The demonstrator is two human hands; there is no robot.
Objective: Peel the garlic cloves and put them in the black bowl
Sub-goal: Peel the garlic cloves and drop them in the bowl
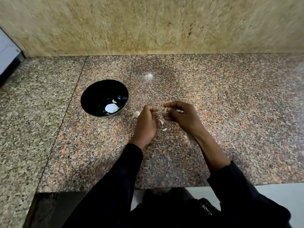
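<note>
My left hand (146, 122) is curled, its fingertips seemingly pinching a scrap of papery skin (161, 121). Left of it, beyond an unpeeled clove (136, 114) lying just beside its knuckles, sits the black bowl (92, 97) with peeled garlic (111, 107) inside. To its right, my right hand (182, 116) pinches the garlic clove (165, 110) I'm stripping. Loose skin (164, 129) lies on the worktop (230, 104) below. I judge peeling is midway; next, pull off the rest, then reach left to the bowl.

1 black bowl (92, 97), 2 hands, left (145, 120) and right (182, 117), and 1 peeled clove (114, 101) in the bowl.
</note>
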